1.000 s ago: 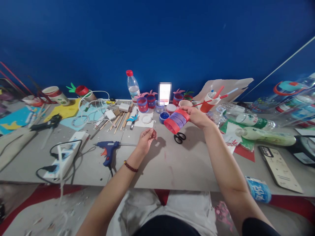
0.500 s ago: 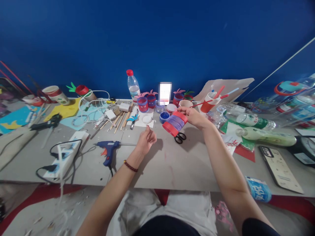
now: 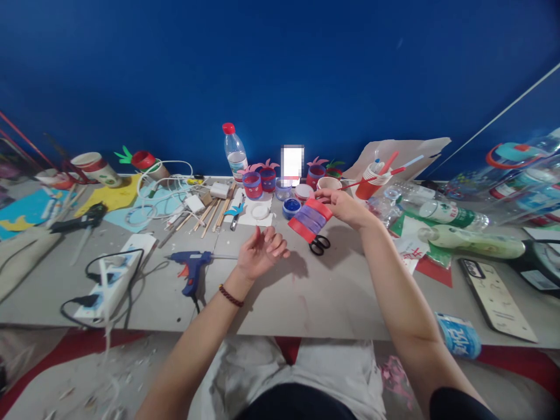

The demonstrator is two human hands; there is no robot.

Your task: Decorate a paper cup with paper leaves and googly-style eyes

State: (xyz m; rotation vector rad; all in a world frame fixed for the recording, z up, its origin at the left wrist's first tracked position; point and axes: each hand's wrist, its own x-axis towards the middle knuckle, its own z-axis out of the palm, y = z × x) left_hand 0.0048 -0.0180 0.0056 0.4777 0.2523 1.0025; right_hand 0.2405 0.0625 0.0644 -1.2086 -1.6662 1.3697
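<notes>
A red and purple cylinder hangs tilted above the table, gripped at its upper right end by my right hand. Black-handled scissors lie just below it. My left hand is raised over the table, left of the cylinder, fingers apart and curled a little, holding nothing. Behind the cylinder stands an open jar of blue paint. A white lid rests on white paper behind my left hand. Small red and purple cups with paper leaves stand near the wall.
A blue glue gun and a white power strip with cables lie left. Wooden sticks and a plastic bottle are behind. On the right are a cup of brushes, bottles and a phone case.
My left hand has opened its fingers and reached slightly right. The cylinder is still in my right hand and has turned a little, its open end now less visible.
</notes>
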